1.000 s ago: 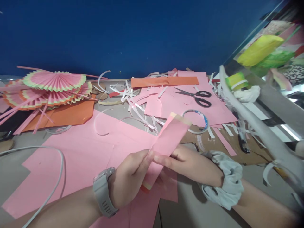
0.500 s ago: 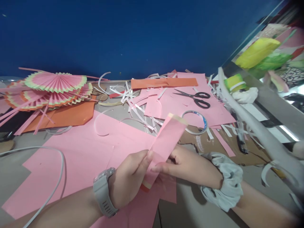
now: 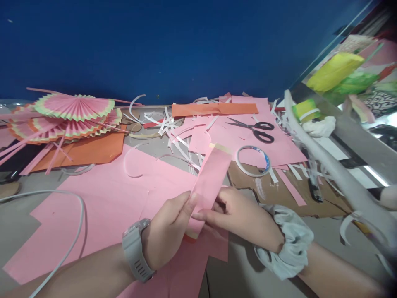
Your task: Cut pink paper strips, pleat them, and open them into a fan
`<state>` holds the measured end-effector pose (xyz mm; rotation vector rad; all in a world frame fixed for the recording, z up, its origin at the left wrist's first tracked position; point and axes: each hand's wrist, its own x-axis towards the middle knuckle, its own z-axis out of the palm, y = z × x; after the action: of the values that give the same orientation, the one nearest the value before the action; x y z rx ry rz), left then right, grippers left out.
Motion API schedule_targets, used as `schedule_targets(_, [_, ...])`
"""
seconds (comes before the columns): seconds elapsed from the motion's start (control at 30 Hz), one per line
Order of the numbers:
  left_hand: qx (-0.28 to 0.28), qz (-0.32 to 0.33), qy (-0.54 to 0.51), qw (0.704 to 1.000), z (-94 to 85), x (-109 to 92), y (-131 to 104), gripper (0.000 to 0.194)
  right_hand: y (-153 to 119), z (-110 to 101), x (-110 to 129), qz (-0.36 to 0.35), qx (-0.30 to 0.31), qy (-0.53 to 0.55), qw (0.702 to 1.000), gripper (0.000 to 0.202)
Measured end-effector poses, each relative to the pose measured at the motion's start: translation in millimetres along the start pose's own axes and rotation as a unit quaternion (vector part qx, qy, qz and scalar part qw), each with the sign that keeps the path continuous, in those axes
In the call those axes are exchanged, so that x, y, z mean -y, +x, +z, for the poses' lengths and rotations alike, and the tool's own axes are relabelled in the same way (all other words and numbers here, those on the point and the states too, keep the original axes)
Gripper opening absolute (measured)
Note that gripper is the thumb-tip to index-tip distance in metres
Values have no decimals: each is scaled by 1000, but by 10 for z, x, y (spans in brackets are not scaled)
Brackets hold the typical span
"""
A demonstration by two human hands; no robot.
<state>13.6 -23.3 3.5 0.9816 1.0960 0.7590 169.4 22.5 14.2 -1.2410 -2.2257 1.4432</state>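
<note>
Pink paper, formed into a flat strip with a pale yellow band at its upper end, is held between the two hands above the work surface. It is tilted, upper end leaning right; yellow and orange edging shows at its lower end. The left hand is nearly closed and grips the left edge, thumb on the upper face. The right hand is partly closed at the right edge, its thumb on the lower part of the face and its fingers curled; their contact beneath the strip is hidden. A grey watch is fitted on the left wrist, a pale fabric band on the right.

Beneath the hands, large pink sheets cover part of a grey table. A white cable crosses them at left. Beyond the strip, black-handled scissors lie on pink paper, with a tape roll just beside its upper end. White paper offcuts and an orange strip lie farther back. Pleated paper fans rest at far left, partly over an orange sheet. Cardboard lies at right.

A blue panel stands behind the table. Yellow and green items at upper right are blurred.
</note>
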Motion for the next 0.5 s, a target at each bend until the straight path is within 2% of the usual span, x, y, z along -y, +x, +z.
schedule_targets(0.1, [9, 15, -19, 1000, -5, 3, 8, 36, 8, 18, 3, -7, -20, 2, 1000, 24])
schedule_targets(0.27, [-20, 52, -9, 998, -26, 13, 6, 37, 34, 30, 34, -5, -48, -54, 997, 26])
schedule_targets(0.5, [-21, 31, -50, 998, -22, 17, 9, 39, 27, 73, 40, 7, -71, -105, 992, 27])
